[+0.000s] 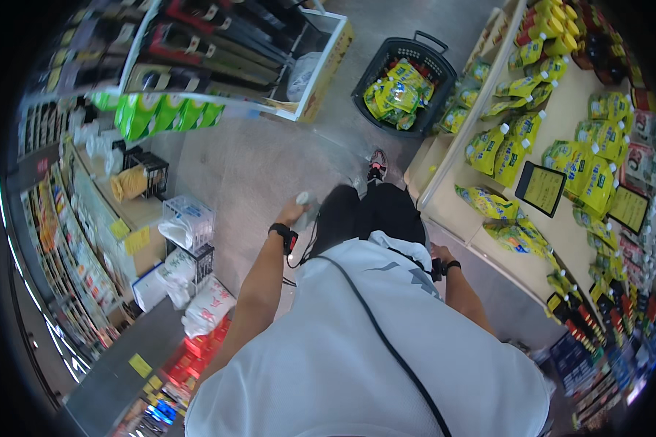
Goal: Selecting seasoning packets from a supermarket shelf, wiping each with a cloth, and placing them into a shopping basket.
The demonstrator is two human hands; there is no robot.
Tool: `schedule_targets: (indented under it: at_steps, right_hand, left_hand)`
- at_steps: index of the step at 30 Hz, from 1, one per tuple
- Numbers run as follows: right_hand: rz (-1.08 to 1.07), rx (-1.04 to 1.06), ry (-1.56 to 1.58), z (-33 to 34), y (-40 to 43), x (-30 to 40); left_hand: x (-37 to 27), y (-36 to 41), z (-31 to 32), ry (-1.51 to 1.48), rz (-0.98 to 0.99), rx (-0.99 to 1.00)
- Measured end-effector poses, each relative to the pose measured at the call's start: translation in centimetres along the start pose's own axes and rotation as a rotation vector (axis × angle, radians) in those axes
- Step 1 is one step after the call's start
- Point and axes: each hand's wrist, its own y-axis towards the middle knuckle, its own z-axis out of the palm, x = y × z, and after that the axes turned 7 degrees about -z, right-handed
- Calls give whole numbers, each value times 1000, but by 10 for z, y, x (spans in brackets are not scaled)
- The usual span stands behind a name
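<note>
My left hand (291, 212) is out to my left side, closed around a crumpled grey cloth (304, 217) that hangs from it, slightly blurred. On that wrist is a black band with a small device. Low at my right side, my right hand (441, 253) is near the front edge of a sloping shelf (434, 188); its fingers are mostly hidden, and whether it holds anything does not show. Yellow-green spouted pouches (486, 147) stand and lie on that shelf. A dark plastic basket (382, 123) with similar pouches (399, 93) sits on the floor ahead of my foot.
A display bin (328, 71) juts out at the upper left, above green packs (167, 114). White sacks (210, 303) and stacked crates (188, 221) are along the left counter. Black-framed price signs (541, 188) stand among the pouches. A black cable (382, 338) runs down my shirt.
</note>
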Motion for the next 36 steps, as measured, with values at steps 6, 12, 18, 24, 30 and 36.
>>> schedule_targets:
  at_steps: [6, 12, 18, 24, 30, 36]
  right_hand:
    - [274, 117, -19, 62, -40, 73]
    - [52, 45, -187, 109, -47, 131]
    - [-90, -234, 196, 151, -20, 236]
    - [-286, -323, 143, 159, 57, 319]
    - [-344, -388, 53, 137, 218, 335]
    - [-228, -570, -454, 80, 389, 321]
  left_hand:
    - [-114, 74, -43, 224, 213, 16]
    - [-220, 161, -32, 494, 374, 360]
    - [-271, 242, -39, 735, 653, 552]
    - [-253, 298, -51, 896, 575, 495]
    - [-248, 353, -43, 820, 513, 497]
    - [-275, 348, 3, 739, 487, 570]
